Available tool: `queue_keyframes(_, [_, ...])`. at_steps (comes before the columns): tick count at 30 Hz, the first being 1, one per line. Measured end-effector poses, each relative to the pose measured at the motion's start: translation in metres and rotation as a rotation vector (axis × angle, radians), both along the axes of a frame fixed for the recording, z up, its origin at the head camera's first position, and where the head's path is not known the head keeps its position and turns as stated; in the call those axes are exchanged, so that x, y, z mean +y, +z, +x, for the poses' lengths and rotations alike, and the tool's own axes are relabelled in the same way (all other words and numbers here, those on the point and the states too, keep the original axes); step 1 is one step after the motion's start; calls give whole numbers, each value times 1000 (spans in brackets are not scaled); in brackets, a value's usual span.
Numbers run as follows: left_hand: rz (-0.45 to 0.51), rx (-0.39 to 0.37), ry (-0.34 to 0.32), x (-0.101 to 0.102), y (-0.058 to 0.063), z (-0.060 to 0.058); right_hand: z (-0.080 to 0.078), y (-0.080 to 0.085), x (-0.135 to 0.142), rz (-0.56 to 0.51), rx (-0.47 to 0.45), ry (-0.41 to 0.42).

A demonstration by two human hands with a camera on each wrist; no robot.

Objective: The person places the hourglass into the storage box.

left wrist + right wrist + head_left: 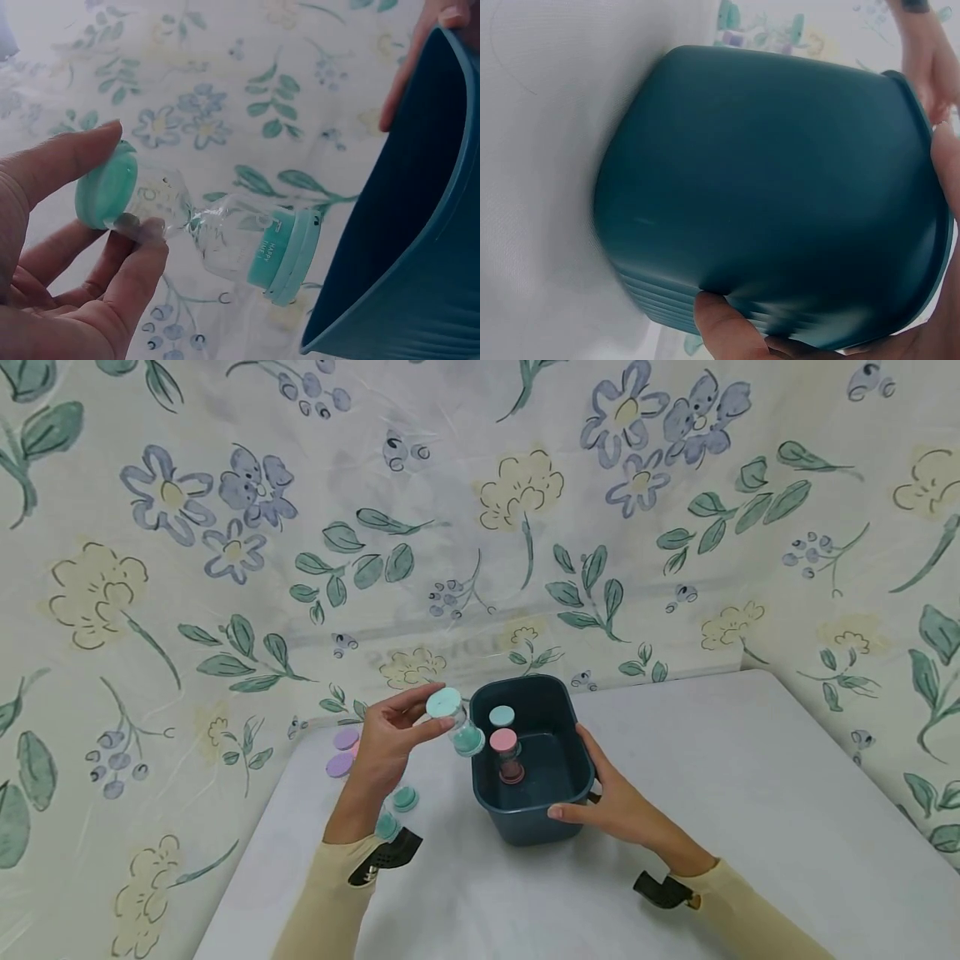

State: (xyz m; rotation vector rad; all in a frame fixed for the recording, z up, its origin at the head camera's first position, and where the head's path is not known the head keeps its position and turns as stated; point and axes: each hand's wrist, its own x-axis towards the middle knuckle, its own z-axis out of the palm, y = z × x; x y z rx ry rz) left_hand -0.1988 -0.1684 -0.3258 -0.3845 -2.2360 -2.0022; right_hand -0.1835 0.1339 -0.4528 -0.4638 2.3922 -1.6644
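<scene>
My left hand (390, 727) pinches a mint-capped sand timer (456, 722) by one end, between thumb and fingers. The timer is tilted beside the left rim of a dark teal bin (534, 827). In the left wrist view, the clear waist of the sand timer (191, 217) shows, with mint sand at the far end. My right hand (618, 797) grips the bin's right side, its thumb on the near face. Inside the bin stand a pink sand timer (505, 742) and one with a pale mint cap (502, 717), mostly hidden behind it.
Left of the bin on the white table (712, 760) are a mint-capped piece (405, 798) and another (387, 827), partly covered by my left wrist. Purple caps (340, 766) show farther back, with something pink half hidden by the hand. A flowered cloth (480, 552) hangs behind.
</scene>
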Motion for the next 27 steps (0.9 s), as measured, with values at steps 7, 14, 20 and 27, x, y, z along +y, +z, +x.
queue_keyframes(7, [-16, -37, -67, 19, -14, -10, 0, 1, 1, 7, 5, -9])
queue_keyframes(14, [-58, -46, -100, 33, -30, -18, -1, 0, 0, -2, -6, -6])
queue_keyframes(20, [-153, -44, -105, 39, -41, -21, -2, -1, 0, -4, -15, -2])
queue_keyframes(27, [-292, -55, -146, 45, -51, -20, -1, -1, 1, -21, -15, 11])
